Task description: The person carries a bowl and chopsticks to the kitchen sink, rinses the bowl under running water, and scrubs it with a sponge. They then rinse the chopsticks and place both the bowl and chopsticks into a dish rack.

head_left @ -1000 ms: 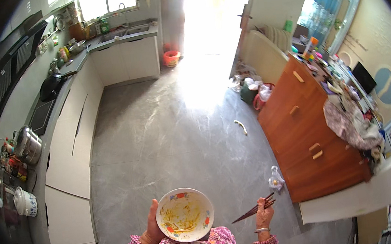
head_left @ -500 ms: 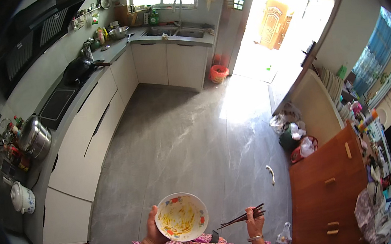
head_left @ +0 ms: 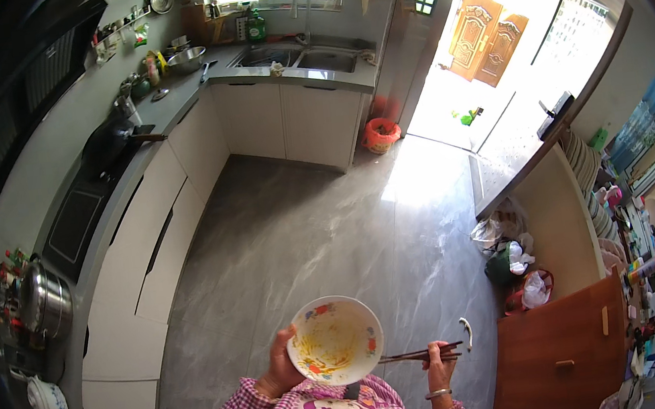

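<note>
My left hand [head_left: 283, 363] grips the left rim of a white bowl [head_left: 359, 337] with a red, floral-patterned edge. The bowl tilts so its inside faces up toward me, and yellow smears coat it. Dark chopsticks [head_left: 409, 355] are closed in my right hand [head_left: 440, 363], lying nearly level. Their tips reach to the lower right side of the bowl; whether they touch it I cannot tell. A silver bangle [head_left: 438, 393] circles my right wrist.
Ahead stands a counter with a double sink [head_left: 327, 61]. A wok [head_left: 107, 145] and a steel steamer pot [head_left: 46, 301] rest along the left counter. An orange-red bin [head_left: 381, 135] is near the bright doorway. To the right are a brown cabinet [head_left: 557, 340] and bagged items [head_left: 512, 260].
The view has shifted forward toward the sink. The bowl and both hands sit further right in the picture, and the chopsticks and the bowl have come closer together.
</note>
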`<state>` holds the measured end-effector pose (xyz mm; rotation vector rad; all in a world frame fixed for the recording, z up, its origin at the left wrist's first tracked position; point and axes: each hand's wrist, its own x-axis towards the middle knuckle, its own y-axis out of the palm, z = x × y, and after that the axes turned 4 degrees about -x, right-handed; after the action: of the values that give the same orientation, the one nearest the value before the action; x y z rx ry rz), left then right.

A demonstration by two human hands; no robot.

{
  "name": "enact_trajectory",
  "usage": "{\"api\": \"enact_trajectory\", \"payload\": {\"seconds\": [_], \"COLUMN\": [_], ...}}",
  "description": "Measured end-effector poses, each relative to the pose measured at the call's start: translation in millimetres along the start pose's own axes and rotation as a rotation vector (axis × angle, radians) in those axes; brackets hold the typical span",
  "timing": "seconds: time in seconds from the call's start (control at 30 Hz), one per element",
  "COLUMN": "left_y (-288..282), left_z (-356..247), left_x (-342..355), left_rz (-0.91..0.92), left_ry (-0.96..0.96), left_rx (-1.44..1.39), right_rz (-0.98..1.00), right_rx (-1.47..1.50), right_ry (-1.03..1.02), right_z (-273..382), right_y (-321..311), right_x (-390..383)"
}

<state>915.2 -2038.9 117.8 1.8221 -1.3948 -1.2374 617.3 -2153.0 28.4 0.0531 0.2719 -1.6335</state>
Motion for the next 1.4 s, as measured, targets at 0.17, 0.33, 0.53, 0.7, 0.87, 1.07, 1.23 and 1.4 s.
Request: {"api": "enact_trajectory", "payload": {"seconds": [0.17,0.33,0.53,0.7,0.87,1.07,1.23,1.4], "left_y": [14,22,3,-24,-27,-7,-3,-13], "left_z": [-56,-101,-161,-239,-331,-408,-444,-497], "left_x": [81,146,227,303,387,481,549,632], "left_rz": [-0.092,-0.133,-0.192,-0.216,-0.114,-0.048,-0.141,-0.214], "left_ry": [0.111,0.228,0.298,0.315,0.182,0.075,0.029,0.151], "left_rx": [-0.049,-0.173,-0.233,-0.197,-0.185,-0.056,-0.065,-0.011], "right_rz": [0.063,0.173,0.293,0.248,0.126,0.027,-0.024,-0.011], "right_rx": [0.076,0.139,0.177,0.220,0.164,0.160,0.177,0.212], "right_ry": [-0.021,-0.064,-0.079,-0.125,-0.177,-0.217,-0.236,-0.280], "right_z": [48,104,149,172,204,236,254,284], "right_y": [64,132,214,286,352,418,461,514], "right_x": [124,214,290,348,398,436,492,572]}}
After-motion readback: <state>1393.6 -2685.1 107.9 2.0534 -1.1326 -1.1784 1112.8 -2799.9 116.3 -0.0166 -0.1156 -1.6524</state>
